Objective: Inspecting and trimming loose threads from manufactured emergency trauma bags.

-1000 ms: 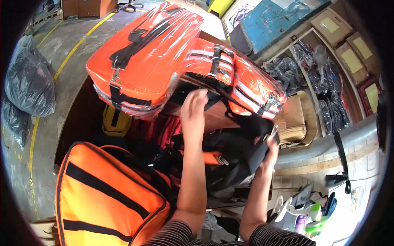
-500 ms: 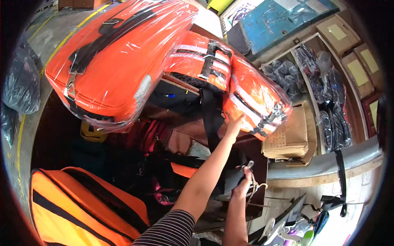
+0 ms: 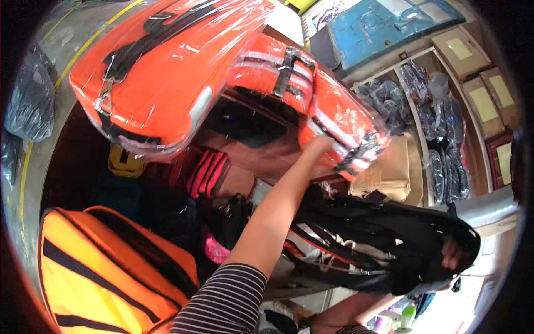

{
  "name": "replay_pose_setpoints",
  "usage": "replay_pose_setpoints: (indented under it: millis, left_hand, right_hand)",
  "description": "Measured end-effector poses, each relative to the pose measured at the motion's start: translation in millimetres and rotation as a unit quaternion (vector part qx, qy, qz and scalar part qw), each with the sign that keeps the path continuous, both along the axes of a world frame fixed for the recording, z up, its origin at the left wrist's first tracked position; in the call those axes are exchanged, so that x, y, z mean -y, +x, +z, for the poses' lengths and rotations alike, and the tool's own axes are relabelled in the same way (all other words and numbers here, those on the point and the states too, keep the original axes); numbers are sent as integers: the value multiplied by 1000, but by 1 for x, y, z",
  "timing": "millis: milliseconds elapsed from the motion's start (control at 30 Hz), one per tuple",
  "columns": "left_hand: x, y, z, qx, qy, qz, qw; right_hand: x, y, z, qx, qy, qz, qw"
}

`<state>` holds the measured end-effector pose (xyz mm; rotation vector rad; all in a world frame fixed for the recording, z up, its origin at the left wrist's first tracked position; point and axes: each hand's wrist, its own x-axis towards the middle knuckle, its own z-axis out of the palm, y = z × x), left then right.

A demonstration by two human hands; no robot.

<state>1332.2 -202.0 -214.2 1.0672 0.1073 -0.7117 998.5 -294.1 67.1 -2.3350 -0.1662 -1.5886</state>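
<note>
My left hand (image 3: 321, 149) reaches forward onto a small orange bag (image 3: 356, 125) in clear plastic, with grey bands and black straps. It touches the bag's near side; its fingers are smeared and partly hidden. My right hand (image 3: 449, 253) grips the far right end of a long black bag (image 3: 389, 234), its curled fingertips showing against the dark fabric. Red edging and pale straps run along the black bag, which lies raised and blurred across the lower right. Another plastic-wrapped orange bag (image 3: 266, 69) adjoins the small one.
A large plastic-wrapped orange bag (image 3: 161, 78) fills the upper left. Nearer stands an orange bag with black bands (image 3: 105, 273). Between them a dark bin holds a red bag (image 3: 208, 173) and a yellow one (image 3: 125, 161). A cardboard box (image 3: 384, 172) and a wooden tray of wrapped black items (image 3: 445, 122) are at right.
My right hand has moved right and pulled the black bag up across the lower right. My left hand stays at the small orange bag, which has shifted slightly nearer.
</note>
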Motion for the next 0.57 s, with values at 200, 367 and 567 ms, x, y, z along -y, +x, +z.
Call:
replay_pose_setpoints:
  millis: [200, 367, 567]
  left_hand:
    - [-85, -33, -14, 175, 52, 115, 976]
    - [-264, -131, 97, 336, -96, 220, 911]
    - [-349, -281, 147, 396, -139, 62, 905]
  right_hand:
    - [-127, 22, -30, -41, 458, 330, 824]
    - [-197, 22, 0, -61, 544, 238, 802]
    - [-212, -94, 112, -52, 453, 319, 831]
